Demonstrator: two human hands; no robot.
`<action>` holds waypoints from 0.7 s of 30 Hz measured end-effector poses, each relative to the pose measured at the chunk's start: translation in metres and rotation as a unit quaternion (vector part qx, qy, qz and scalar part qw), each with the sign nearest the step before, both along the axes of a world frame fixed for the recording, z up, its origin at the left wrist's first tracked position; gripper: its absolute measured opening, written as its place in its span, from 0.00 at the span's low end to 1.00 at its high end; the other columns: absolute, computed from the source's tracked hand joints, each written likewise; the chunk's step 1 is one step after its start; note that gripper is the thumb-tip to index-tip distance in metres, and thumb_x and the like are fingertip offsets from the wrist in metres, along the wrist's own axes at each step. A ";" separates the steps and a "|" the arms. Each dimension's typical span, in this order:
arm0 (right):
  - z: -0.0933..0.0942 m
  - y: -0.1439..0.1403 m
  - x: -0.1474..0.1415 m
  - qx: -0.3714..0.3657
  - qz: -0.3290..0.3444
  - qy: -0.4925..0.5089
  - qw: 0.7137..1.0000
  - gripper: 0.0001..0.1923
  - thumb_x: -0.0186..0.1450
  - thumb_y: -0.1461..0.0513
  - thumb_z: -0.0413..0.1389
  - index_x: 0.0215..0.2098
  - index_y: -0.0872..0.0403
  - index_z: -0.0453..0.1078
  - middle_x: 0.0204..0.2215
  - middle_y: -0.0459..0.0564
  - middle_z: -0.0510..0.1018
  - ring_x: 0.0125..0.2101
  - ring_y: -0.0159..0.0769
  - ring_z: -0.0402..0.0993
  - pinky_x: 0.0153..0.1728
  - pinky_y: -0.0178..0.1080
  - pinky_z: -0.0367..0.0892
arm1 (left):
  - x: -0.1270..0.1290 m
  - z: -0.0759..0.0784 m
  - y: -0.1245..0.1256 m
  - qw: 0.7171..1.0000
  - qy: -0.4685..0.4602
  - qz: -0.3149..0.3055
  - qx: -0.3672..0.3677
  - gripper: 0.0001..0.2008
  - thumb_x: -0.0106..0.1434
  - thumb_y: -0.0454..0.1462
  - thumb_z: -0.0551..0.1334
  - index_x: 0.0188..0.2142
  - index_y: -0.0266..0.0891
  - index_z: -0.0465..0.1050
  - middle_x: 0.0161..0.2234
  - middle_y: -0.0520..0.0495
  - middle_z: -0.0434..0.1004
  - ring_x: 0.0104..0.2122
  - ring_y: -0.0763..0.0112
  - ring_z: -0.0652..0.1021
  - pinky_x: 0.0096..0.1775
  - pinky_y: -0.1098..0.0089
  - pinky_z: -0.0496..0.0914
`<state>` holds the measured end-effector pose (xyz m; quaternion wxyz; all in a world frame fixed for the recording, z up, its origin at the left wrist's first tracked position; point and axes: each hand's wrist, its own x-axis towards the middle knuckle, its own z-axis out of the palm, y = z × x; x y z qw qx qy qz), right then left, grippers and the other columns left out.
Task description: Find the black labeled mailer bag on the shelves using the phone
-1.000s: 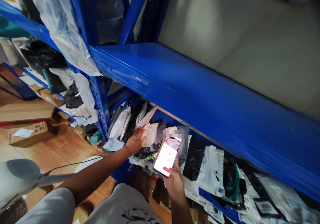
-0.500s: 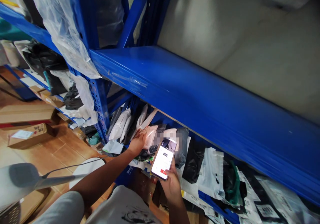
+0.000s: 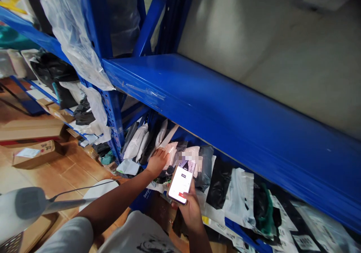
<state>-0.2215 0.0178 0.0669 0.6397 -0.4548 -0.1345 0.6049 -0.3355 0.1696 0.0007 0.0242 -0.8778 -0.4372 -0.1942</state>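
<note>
Phone (image 3: 181,182) in right hand (image 3: 191,211), held low at centre frame, about 6 o'clock from the blue shelf beam (image 3: 225,114). Screen lit, mostly white, small red patch near its lower edge; tilted, top end toward 1 o'clock. Right fingers wrapped around the lower body of the phone, thumb on its right edge.

Left hand (image 3: 156,162) at 10 o'clock from the phone, fingers close together, laid flat on a pale parcel (image 3: 170,151) bearing a label; text blurred.

Parcel stands among soft mailer bags, white, grey and black, packed on the lower shelf under the beam. Black bag (image 3: 218,181) at 3 o'clock from the phone. Blue upright post (image 3: 113,110) at 10 o'clock, clear plastic sheet (image 3: 76,42) hanging over it. Wooden floor (image 3: 67,170) at 9 o'clock with cardboard box (image 3: 35,153).
</note>
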 end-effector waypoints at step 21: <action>-0.016 0.013 -0.028 -0.015 0.068 0.010 0.998 0.47 0.50 0.63 0.60 0.66 0.48 0.49 0.37 0.53 0.84 0.33 0.48 0.81 0.15 0.32 0.67 | -0.037 0.067 0.052 0.998 -0.020 -0.034 0.043 0.08 0.66 0.32 0.57 0.38 0.36 0.75 0.32 0.44 0.72 0.34 0.64 0.75 0.37 0.64 0.72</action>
